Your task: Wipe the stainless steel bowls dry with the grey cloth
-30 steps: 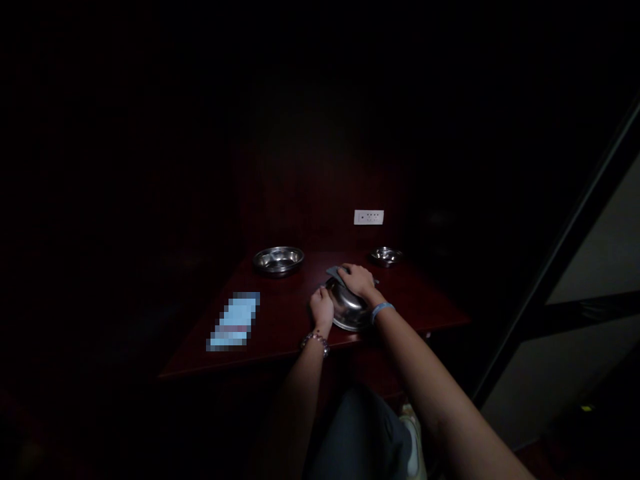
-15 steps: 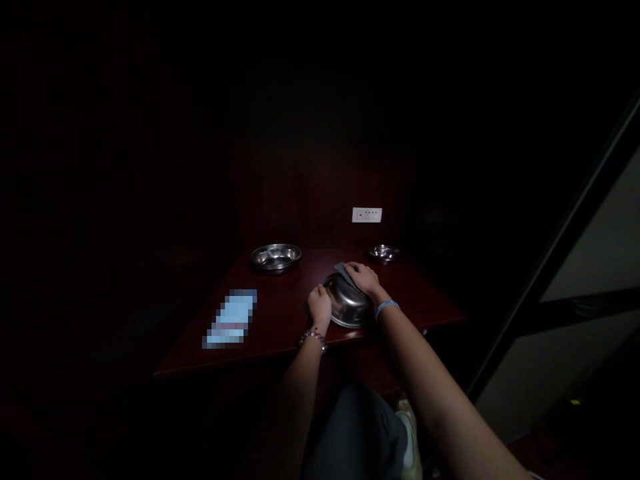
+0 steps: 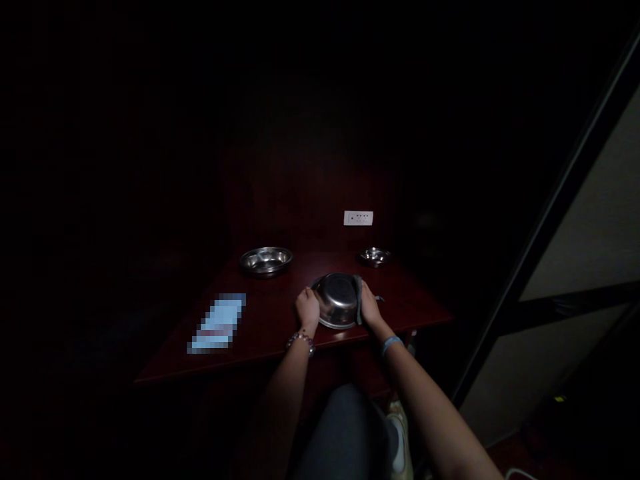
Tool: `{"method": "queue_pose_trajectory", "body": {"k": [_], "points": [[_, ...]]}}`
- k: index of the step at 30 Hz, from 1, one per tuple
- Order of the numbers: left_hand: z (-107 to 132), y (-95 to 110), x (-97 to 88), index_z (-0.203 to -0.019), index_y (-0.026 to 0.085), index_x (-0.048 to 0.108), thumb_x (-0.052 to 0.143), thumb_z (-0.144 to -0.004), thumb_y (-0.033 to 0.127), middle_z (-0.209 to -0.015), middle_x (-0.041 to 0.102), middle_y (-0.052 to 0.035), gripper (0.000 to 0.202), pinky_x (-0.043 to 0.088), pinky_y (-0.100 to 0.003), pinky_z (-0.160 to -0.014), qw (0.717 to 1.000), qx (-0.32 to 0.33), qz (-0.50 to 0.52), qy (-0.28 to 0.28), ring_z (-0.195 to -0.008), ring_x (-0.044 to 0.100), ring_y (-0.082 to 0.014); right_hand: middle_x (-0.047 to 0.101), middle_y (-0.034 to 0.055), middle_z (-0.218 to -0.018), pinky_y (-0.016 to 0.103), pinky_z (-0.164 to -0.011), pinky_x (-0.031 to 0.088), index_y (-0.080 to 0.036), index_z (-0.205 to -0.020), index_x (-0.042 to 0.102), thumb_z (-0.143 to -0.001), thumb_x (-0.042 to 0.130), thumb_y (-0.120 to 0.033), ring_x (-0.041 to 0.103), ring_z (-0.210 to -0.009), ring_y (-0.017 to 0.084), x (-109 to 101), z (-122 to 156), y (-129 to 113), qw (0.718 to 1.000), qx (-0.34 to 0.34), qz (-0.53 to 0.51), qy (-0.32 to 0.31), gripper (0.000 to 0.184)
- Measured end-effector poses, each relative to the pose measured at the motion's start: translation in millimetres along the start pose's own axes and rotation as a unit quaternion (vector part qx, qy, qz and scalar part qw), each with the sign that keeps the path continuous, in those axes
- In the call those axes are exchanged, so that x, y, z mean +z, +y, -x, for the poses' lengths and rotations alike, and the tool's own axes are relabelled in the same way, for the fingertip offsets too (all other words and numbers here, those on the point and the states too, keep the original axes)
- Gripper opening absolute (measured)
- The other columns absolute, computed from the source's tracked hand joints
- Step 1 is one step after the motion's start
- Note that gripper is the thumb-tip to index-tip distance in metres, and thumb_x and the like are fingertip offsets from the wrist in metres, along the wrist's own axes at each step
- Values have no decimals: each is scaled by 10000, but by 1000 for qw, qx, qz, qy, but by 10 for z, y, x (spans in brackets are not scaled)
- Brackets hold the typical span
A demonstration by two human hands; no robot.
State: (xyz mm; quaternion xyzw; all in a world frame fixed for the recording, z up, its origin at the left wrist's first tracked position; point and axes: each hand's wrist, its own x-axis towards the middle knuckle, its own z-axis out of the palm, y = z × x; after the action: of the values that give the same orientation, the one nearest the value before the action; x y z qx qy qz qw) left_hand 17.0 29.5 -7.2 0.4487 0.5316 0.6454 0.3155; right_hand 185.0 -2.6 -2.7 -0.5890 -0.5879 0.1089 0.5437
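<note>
A shiny metal bowl lies upside down near the front edge of the dark red table. My left hand, with a beaded bracelet at the wrist, is closed on the bowl's left rim. On the opposite side, my right hand presses a grey cloth against the bowl's right wall. Its fingers are closed on the cloth, and a corner of it pokes out to the right. The bowl's inside is hidden.
A wide metal basin stands at the table's back left. A smaller metal bowl is at the back right. On the left lies a blurred-out light blue item. A white socket panel is on the wall behind.
My right hand and the cloth have moved from the bowl's far top side down to its right wall. My left hand still grips the rim. The whole view has shifted slightly.
</note>
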Motion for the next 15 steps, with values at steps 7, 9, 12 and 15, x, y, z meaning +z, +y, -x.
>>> {"method": "queue_pose_trajectory", "body": {"k": [7, 9, 12, 15], "points": [[-30, -27, -14, -525, 230, 483, 465, -901, 253, -512, 474, -12, 377, 295, -307, -600, 1000, 28, 9, -7, -524, 408, -170, 640, 111, -1401, 352, -1120, 431, -148, -1394, 581, -1059, 123, -424, 576, -1328, 162, 44, 74, 66, 1000, -2, 1, 29, 631], [-39, -33, -11, -526, 231, 483, 463, -899, 244, -515, 473, -12, 374, 298, -308, -605, 999, 32, 5, -7, -527, 407, -169, 633, 105, -1411, 366, -1132, 423, -159, -1407, 568, -1059, 135, -406, 570, -1336, 169, 30, 100, 42, 999, -6, 15, 35, 609], [-48, -32, -5, -530, 230, 482, 470, -898, 248, -519, 465, -8, 368, 305, -307, -609, 1000, 22, 8, -3, -533, 404, -169, 605, 113, -1443, 381, -1141, 418, -149, -1439, 529, -1056, 165, -376, 550, -1358, 182, 12, 170, -11, 998, -23, 49, 36, 576], [-53, -23, -1, -542, 228, 484, 472, -900, 252, -529, 471, -7, 359, 319, -302, -616, 1000, 11, 19, 1, -546, 416, -173, 547, 141, -1496, 379, -1150, 411, -109, -1489, 455, -1051, 192, -356, 506, -1398, 193, 15, 261, -79, 994, -45, 94, 35, 568]]}}
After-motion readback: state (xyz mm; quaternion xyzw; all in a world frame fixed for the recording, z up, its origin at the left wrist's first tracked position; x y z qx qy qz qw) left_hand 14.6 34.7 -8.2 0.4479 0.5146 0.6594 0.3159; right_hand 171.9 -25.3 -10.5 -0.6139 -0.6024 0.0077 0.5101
